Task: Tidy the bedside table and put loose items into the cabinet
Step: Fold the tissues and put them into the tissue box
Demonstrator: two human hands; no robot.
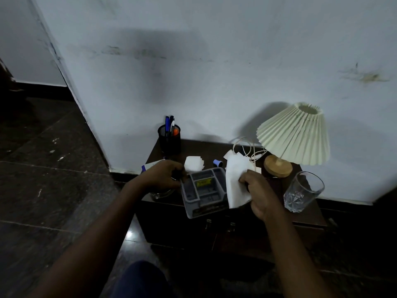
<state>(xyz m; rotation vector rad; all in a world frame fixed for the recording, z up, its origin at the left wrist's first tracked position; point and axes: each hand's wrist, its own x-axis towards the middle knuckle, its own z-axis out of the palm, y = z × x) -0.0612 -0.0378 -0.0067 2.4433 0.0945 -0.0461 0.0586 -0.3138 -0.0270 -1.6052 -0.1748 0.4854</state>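
grey tray: left hand fingers curled at its corner, hold unclear; right hand fingers pinch white tissue.

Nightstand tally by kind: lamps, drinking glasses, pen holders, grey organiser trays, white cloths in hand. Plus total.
Lamp: 1
Drinking glass: 1
Pen holder: 1
Grey organiser tray: 1
White cloth, held by the right hand: 1
Total: 5

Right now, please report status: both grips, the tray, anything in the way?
Left grip holds gray tray by its left edge. Right grip holds white tissue. Glass close beside right grip, lamp behind.
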